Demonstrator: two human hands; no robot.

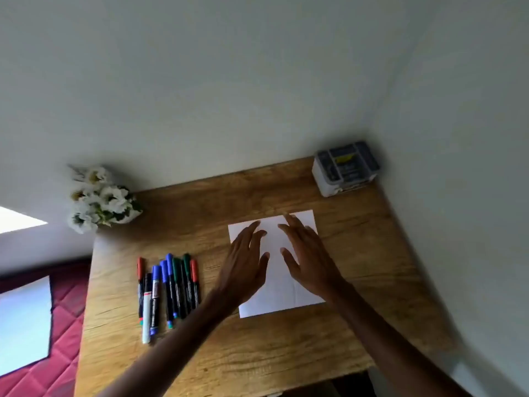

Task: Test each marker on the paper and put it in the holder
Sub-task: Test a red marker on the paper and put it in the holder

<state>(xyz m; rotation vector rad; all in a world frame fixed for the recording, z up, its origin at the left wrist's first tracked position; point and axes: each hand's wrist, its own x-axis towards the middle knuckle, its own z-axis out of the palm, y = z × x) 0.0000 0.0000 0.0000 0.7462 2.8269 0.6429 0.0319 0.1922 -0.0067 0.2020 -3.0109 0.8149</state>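
Pre-test step: left hand (pixel 246 262) and right hand (pixel 307 259), fingers straight and empty, spread over the paper (pixel 276 285); markers (pixel 169 290) lie at its 9 o'clock, apparent holder (pixel 345 167) at 1 o'clock; next, pick one marker.

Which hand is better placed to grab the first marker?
Left, probably. The left hand is over the left edge of the paper, nearest the markers; the right hand is farther across.
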